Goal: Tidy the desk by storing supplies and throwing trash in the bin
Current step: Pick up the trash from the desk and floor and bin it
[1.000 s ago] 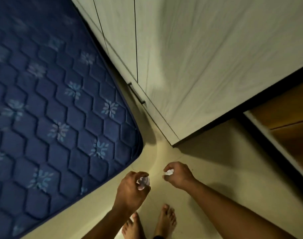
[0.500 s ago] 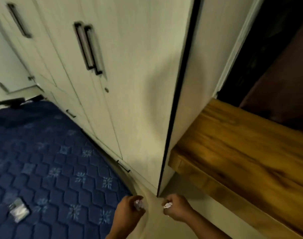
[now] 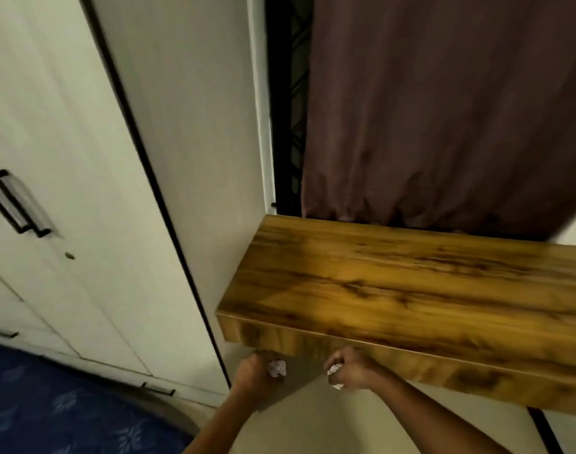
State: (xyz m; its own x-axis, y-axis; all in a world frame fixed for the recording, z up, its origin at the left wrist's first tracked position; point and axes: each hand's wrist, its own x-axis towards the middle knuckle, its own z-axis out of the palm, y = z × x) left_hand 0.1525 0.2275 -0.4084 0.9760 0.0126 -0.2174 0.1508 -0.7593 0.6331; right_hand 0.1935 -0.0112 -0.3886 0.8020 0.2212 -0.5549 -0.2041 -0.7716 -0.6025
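Observation:
My left hand [image 3: 252, 376] is closed around a crumpled white paper ball [image 3: 276, 367] low in the middle of the view. A little to its right, my right hand [image 3: 350, 371] grips a second crumpled white paper scrap [image 3: 334, 370], with bits of it showing between the fingers. Both hands hang just below the front left corner of the wooden desk [image 3: 411, 290]. The desk top is bare wood where I can see it. No bin is in view.
A tall white wardrobe [image 3: 83, 224] with black handles [image 3: 14, 204] stands on the left. A brown curtain [image 3: 444, 109] hangs behind the desk. The blue patterned mattress [image 3: 67, 411] lies at the lower left, with pale floor [image 3: 313, 427] under my arms.
My view has swung up and to the right, from the floor and mattress to the desk and curtain. Both hands still hold their paper scraps, now right beside the desk's front edge.

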